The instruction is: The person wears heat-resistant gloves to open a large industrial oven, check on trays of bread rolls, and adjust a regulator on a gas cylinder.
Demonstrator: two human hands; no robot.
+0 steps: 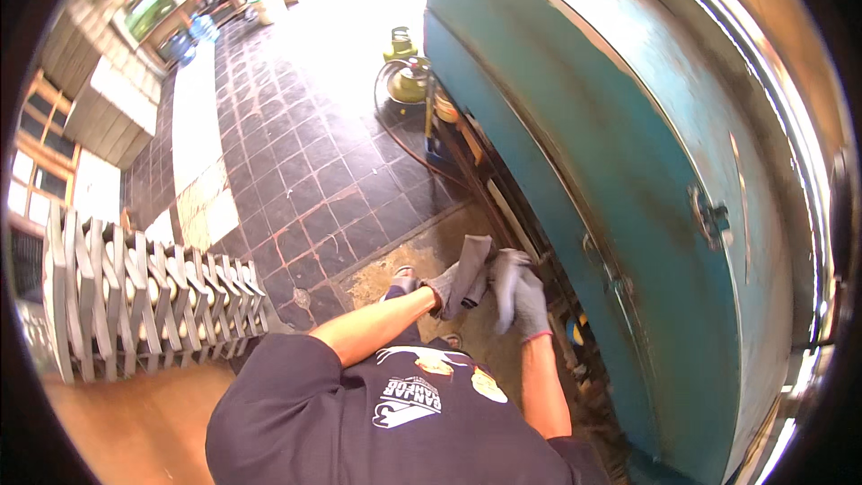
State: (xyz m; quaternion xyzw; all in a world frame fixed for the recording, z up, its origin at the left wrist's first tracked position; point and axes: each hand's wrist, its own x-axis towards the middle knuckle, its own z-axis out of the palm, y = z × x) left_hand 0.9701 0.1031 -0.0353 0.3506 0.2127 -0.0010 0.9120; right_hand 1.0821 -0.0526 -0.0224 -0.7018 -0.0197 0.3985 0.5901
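Observation:
Both my hands wear grey knit gloves and are held in front of my body, beside a large teal metal cabinet (628,207). Folded grey cloth (474,262) stands up from my left hand (442,295), whose fingers are closed round its lower part. My right hand (521,295) is just to the right of the cloth, smeared by motion. Its fingers are too blurred to read, and whether it touches the cloth is unclear. A red cuff edge shows at the right wrist.
Left of me stands a rack (153,296) of stacked grey trays with pale round pieces on them. Green gas cylinders (406,81) with a hose (404,145) stand ahead, by the cabinet's far end. Dark floor tiles (305,171) stretch toward shelves and blue water jugs (182,47).

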